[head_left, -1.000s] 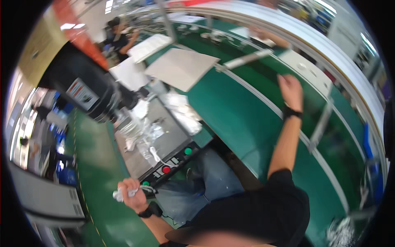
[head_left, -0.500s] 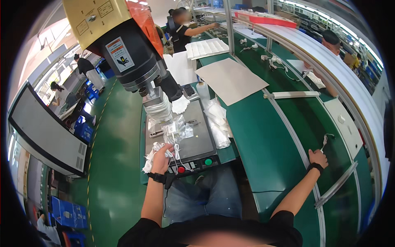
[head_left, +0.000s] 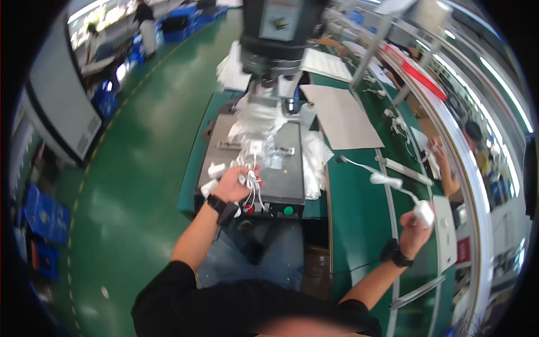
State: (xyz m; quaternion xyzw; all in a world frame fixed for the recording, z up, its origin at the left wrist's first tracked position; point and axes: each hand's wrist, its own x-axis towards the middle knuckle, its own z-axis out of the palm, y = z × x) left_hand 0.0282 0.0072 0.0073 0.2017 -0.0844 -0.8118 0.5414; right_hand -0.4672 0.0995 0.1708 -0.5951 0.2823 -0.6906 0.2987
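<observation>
My left hand (head_left: pixel 233 184) is closed around a bundled white cable (head_left: pixel 254 183) at the front edge of the grey machine plate (head_left: pixel 283 182). White adapter-like pieces (head_left: pixel 217 169) lie beside that hand. My right hand (head_left: pixel 414 235) grips a white power adapter (head_left: pixel 424 214) above the green belt on the right. From this adapter a tied white cable (head_left: pixel 385 180) stretches away to the left, ending in a dark plug. On the plate, beyond my left hand, sits a small white square block (head_left: pixel 256 147) among clear plastic bags (head_left: pixel 275 160).
A black machine head (head_left: pixel 275 33) hangs over the plate. Red and green (head_left: pixel 288 210) buttons are on its front. A beige sheet (head_left: pixel 342 117) and plastic bags (head_left: pixel 314 165) lie to the right. Metal rails border the belt, where a co-worker's arm (head_left: pixel 445 168) reaches in.
My right hand has picked up a white power adapter and its cable from the belt. My left hand still holds white cable. The whole view has swung, so the machine appears further right.
</observation>
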